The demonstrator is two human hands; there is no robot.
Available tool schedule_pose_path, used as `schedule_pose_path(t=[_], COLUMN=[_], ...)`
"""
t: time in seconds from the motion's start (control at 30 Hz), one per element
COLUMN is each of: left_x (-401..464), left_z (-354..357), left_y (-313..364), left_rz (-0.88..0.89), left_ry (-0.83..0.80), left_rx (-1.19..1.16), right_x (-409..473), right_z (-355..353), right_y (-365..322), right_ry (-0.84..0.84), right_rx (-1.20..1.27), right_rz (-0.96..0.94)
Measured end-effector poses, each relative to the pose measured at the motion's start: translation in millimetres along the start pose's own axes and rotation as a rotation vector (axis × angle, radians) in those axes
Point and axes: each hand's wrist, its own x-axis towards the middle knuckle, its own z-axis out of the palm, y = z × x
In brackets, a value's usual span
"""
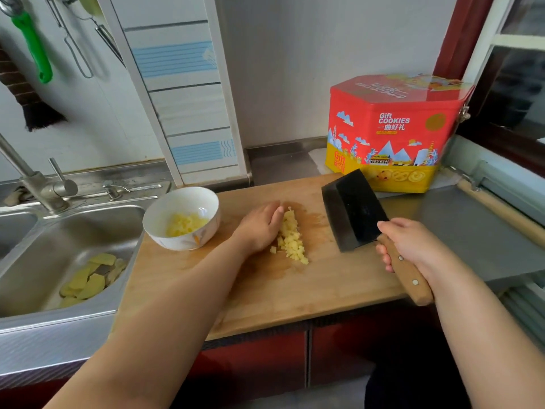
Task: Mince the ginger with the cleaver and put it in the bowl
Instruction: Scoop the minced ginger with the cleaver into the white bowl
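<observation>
Ginger (290,236) partly hidden by left hand (259,227); fingertips unseen.

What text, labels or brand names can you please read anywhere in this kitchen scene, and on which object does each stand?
"Gift COOKIES": front of the red and yellow cookie tin, in white.
"一曲好礼": just below it, same tin.
"Gift": again at the tin's lower left corner, in orange.
Small yellow line under the Chinese text: too small to read.
Print on the tin's lid: upside down, blurred, unreadable.

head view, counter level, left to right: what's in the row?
Ginger peels in the sink → bowl holding minced ginger → left hand → pile of minced ginger on the cutting board → cleaver → right hand on the cleaver's handle.
</observation>
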Motion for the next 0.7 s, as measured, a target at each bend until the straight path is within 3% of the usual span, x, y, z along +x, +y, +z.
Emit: schedule_pose_path(t=[0.2,0.33,0.47,0.57,0.7], left_x=[-5,-21,-29,-30,-35], left_z=[4,5,6,11,26], left_y=[12,18,19,18,32], left_rz=[0.087,0.104,0.026,-0.089,-0.022], left_ry=[-0.109,-0.147,0.070,0.140,0.193], left_rx=[-0.181,-0.443,-0.647,-0.614,-0.367], right_x=[17,18,8,-1,-11], right_z=[6,9,15,24,48], right_y=[-1,-2,-3,1,10], right_ry=[-0.105,-0.225,-0.305,-0.310,-0.273], right_rx=[-0.071,-0.144,-0.195,-0.181,-0.152], right_rz=[0.017,0.019,0.014,0.016,0.020])
